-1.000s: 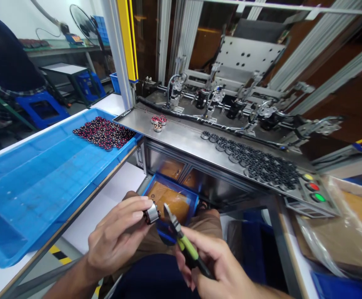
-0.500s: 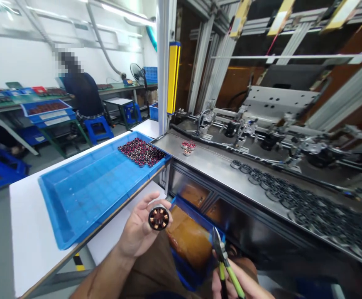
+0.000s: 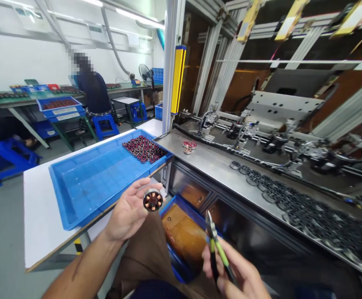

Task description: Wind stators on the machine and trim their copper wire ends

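Observation:
Between the thumb and fingers of my left hand point(image 3: 126, 214) is a round motor stator point(image 3: 152, 200), its copper windings facing me. My right hand point(image 3: 231, 265) grips pliers point(image 3: 216, 241) with green-and-black handles, their jaws pointing up and slightly parted. The pliers and the stator are apart. Below and between my hands sits a blue bin point(image 3: 176, 270) with a brown sheet point(image 3: 184, 228) inside, and a small dark ring point(image 3: 169, 219) lies on it.
On the left table is a blue tray point(image 3: 84, 182) with many small wound parts point(image 3: 145, 149) at its far end. Several red-and-copper parts point(image 3: 188, 146) and many black rings point(image 3: 308, 216) lie on the metal ledge point(image 3: 209, 166) before a machine point(image 3: 274, 137). A person point(image 3: 95, 91) sits far back.
My left hand has moved up and left with the stator. My right hand has risen slightly with the pliers. A small dark ring now shows on the brown sheet. The view has shifted slightly.

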`<state>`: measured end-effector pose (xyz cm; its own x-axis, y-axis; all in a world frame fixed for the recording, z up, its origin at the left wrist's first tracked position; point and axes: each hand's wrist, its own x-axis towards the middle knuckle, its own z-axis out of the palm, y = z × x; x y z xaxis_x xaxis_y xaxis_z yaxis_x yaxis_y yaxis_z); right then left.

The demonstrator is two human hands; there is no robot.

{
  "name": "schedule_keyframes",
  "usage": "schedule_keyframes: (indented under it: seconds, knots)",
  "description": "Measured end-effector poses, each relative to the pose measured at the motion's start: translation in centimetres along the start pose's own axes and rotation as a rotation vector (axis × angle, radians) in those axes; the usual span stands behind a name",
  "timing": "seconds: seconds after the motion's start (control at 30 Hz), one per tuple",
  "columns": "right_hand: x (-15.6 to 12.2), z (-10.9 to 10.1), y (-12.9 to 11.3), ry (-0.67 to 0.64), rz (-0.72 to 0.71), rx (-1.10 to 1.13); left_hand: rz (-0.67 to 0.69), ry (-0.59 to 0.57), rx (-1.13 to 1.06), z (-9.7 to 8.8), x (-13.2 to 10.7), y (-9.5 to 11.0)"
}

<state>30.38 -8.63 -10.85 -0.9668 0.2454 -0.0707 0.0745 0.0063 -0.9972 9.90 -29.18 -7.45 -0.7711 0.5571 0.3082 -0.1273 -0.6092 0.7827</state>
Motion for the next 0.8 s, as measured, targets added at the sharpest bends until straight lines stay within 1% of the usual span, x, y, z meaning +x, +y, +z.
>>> schedule_keyframes:
  seconds: [0.03,0.07,0.1,0.13,0.17,0.2,0.23,0.3,0.33,0.43,0.53,0.67,0.73,0.8]
  knots:
    - [1.2,-0.6,-1.0,0.057,-0.038,-0.117,0.008,0.013,0.027,0.0,-0.1,0.2]
    - [2.9,-1.4,-2.0,0.138,-0.105,-0.263,0.018,0.031,0.058,0.1,-0.1,0.3]
    - [4.9,-2.4,-2.9,0.205,-0.194,-0.440,0.029,0.053,0.090,0.1,-0.2,0.4]
    - [7.1,-3.4,-3.6,0.299,-0.274,-0.641,0.040,0.074,0.123,0.2,-0.3,0.5]
    - [9.5,-4.6,-4.2,0.392,-0.305,-0.860,0.051,0.091,0.152,0.3,-0.4,0.6]
    - [11.8,-5.7,-4.5,0.460,-0.278,-1.049,0.060,0.101,0.178,0.4,-0.5,0.7]
    - [14.0,-6.8,-4.7,0.477,-0.201,-1.210,0.064,0.104,0.198,0.4,-0.6,0.8]
    - [17.7,-8.6,-4.7,0.478,-0.157,-1.283,0.072,0.091,0.215,0.3,-0.9,1.0]
    - [19.1,-9.2,-4.4,0.473,-0.147,-1.298,0.076,0.084,0.217,0.2,-1.0,1.1]
    - [21.8,-10.1,-3.4,0.496,-0.158,-1.317,0.094,0.082,0.215,-0.5,-1.2,1.7]
    - [23.1,-10.5,-2.3,0.516,-0.166,-1.348,0.138,0.076,0.248,-1.0,-1.1,2.3]
    - [24.1,-10.7,-2.0,0.462,-0.174,-1.417,0.216,0.080,0.364,-1.0,-1.1,2.6]
    - [24.5,-10.5,-2.1,0.436,-0.175,-1.453,0.233,0.104,0.418,-1.1,-1.4,2.7]
    - [24.9,-10.4,-2.2,0.419,-0.174,-1.479,0.212,0.154,0.473,-1.9,-1.8,3.0]
